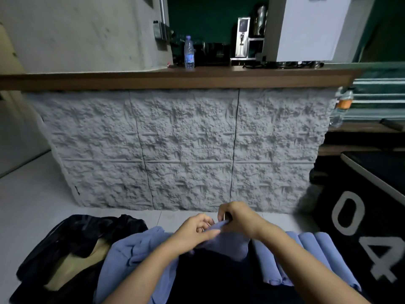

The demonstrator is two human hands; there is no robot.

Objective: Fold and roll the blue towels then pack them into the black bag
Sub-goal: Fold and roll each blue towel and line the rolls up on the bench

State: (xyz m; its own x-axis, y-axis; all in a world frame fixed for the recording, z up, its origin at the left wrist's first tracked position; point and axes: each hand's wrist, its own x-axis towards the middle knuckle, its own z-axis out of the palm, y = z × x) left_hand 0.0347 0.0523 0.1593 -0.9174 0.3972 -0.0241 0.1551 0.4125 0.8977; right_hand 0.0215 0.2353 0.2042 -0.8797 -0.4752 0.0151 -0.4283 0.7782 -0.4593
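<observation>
A blue towel [228, 240] is lifted over my lap at the bottom centre. My left hand [195, 232] and my right hand [237, 218] both pinch its top edge, close together. More loose blue towel cloth [131, 251] lies bunched under my left forearm. Several rolled blue towels [306, 257] lie side by side on the floor to the right, beyond my right forearm. The black bag [72, 238] lies crumpled and open on the floor at the lower left, with a pale lining showing inside.
A counter with a rough white stone front [184, 148] and a wooden top [175, 79] stands just ahead. A water bottle [189, 52] stands on it. A black box with white digits [363, 218] sits at the right. Pale floor tiles [28, 194] spread to the left.
</observation>
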